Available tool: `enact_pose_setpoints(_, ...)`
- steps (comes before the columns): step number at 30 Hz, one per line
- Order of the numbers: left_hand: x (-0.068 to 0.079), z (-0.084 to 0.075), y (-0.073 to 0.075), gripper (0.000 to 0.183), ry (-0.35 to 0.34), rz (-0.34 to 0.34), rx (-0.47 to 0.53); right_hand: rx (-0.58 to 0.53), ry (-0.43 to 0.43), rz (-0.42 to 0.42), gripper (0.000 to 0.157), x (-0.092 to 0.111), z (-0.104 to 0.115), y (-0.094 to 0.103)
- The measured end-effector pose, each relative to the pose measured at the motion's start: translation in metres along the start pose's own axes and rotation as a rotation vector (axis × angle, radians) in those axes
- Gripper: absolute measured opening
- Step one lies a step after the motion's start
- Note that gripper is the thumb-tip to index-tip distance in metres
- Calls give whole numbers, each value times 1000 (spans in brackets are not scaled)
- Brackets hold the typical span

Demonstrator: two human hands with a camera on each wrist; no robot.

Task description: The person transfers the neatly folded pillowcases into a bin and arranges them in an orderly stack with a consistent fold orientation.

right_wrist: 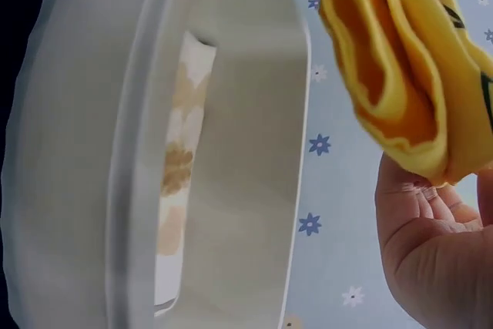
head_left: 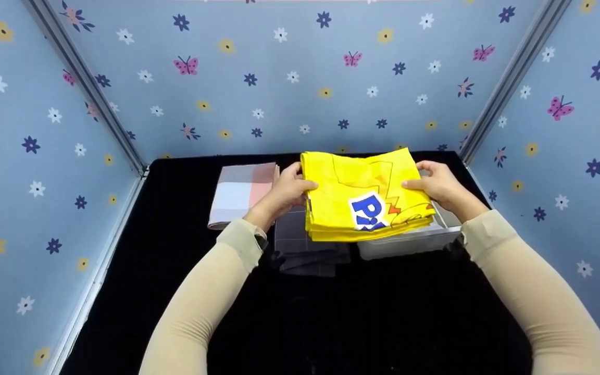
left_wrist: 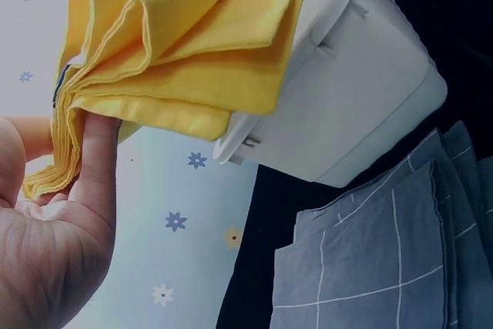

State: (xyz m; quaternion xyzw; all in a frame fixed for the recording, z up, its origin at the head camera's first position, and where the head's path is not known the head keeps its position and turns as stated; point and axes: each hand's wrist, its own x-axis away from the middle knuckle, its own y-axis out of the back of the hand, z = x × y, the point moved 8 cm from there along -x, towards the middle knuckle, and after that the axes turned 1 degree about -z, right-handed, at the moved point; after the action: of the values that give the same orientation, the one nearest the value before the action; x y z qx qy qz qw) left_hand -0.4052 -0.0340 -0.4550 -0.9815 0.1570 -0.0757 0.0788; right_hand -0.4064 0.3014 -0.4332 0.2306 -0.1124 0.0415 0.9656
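A folded yellow cloth [head_left: 331, 203] with blue-and-white lettering and thin dark lines is held up between both hands. My left hand [head_left: 288, 188] pinches its left edge, with the thumb on the front face and fingers behind. On the opposite edge, my right hand [head_left: 439, 186] grips it the same way. Several loose layers of the cloth [left_wrist: 192, 59] fan out in the left wrist view. Below and behind it stands a white plastic bin [head_left: 409, 247], partly hidden by the cloth. Inside the bin, the right wrist view shows a folded white cloth [right_wrist: 183, 167] with tan and brown patches.
On the black tabletop [head_left: 164, 271], a folded dark grey checked cloth [head_left: 305, 247] lies left of the bin. Farther left rests a folded cloth in pale and pink blocks [head_left: 233, 195]. Blue flower-patterned walls [head_left: 289, 94] enclose the back and sides.
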Motion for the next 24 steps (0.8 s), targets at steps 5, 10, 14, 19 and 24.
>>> enact_pose_setpoints(5,-1,5,-9,62,6,16,4,19,-13,2,42,0,-7,4)
enact_pose_setpoints(10,-3,7,-16,62,6,22,12,24,-22,4,46,-1,-11,10)
enact_pose_setpoints(14,-6,8,-21,60,6,31,20,35,-33,2,47,-1,-14,16)
enact_pose_setpoints(19,-8,8,-29,60,8,50,20,37,-31,-8,49,-1,-18,23)
enact_pose_setpoints(24,-12,7,-36,56,5,39,26,40,-10,-26,48,-4,-19,31)
